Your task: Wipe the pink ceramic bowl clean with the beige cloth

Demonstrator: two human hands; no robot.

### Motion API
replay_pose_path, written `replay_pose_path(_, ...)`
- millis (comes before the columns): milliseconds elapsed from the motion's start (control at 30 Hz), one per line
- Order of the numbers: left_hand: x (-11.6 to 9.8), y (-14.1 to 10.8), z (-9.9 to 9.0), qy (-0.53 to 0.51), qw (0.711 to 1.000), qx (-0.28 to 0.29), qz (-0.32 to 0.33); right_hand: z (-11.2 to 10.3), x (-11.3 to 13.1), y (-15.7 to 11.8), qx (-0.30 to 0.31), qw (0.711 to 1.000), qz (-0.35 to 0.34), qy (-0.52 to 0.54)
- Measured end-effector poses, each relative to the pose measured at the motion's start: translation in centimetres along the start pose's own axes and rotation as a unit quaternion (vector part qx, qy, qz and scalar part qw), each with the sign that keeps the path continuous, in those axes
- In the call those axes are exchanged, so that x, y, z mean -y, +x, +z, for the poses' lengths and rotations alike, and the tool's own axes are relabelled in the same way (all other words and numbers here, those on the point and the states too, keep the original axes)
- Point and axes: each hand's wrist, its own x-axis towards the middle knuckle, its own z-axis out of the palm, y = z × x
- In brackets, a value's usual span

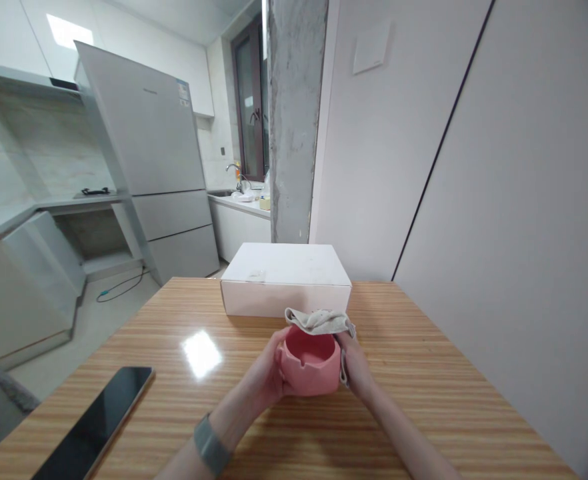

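Note:
A pink ashtray, round with a small notch in its rim, is held above the wooden table and tilted so its hollow faces me. My left hand grips its left side, thumb near the rim. A beige cloth drapes along the far rim and hangs down the right side. My right hand is closed on this cloth, pressing it against the ashtray's right wall; some of its fingers are hidden behind the cloth and ashtray.
Just beyond my hands a white box lies on the wooden table. At the left edge rests a dark smartphone. A wall runs along the right side. Farther back are a refrigerator and a sink counter.

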Motion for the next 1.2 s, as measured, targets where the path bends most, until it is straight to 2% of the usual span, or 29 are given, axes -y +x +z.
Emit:
replay_pose_path(133,0.3,-0.1,0.8,-0.045,0.997,0.014,0.066,0.0,-1.2,-0.6,-0.042,0.998,-0.050,-0.004)
replay_pose_path(233,0.4,-0.4,1.2,-0.060,0.993,0.043,0.089,0.1,-1.4,-1.1,-0.060,0.995,-0.083,-0.013)
replay_pose_path(367,-0.4,-0.9,0.8,-0.039,0.998,0.031,0.023,-0.4,-0.6,-0.8,-0.055,0.994,-0.095,-0.013)
replay_pose_path(433,-0.8,-0.9,0.4,-0.021,0.999,0.025,-0.020,-0.7,-0.3,-0.4,-0.053,0.996,-0.076,-0.006)
replay_pose_path(533,-0.5,-0.6,-0.2,0.001,0.998,0.041,-0.045,-0.6,-0.1,-0.2,-0.039,0.999,-0.031,0.001)
replay_pose_path(667,0.9,0.2,-0.7,-0.031,0.998,0.050,-0.023,-0.1,0.3,-0.5,-0.008,1.000,0.006,-0.006)
replay_pose_path(767,1.4,0.6,-0.8,-0.034,0.999,0.040,-0.005,0.0,0.7,-0.7,-0.008,1.000,0.000,-0.023)
replay_pose_path(1000,-0.2,-0.4,0.6,-0.055,0.998,0.022,0.018,0.4,-0.5,-0.9,-0.056,0.996,-0.062,-0.034)
replay_pose_path(1100,-0.5,-1.0,1.3,-0.062,0.997,0.034,0.029,0.3,-0.9,-1.0,-0.072,0.994,-0.079,-0.026)
replay_pose_path(1200,-0.5,-1.2,1.1,-0.019,0.998,0.056,0.004,-0.4,-1.0,-0.6,-0.079,0.994,-0.070,-0.019)
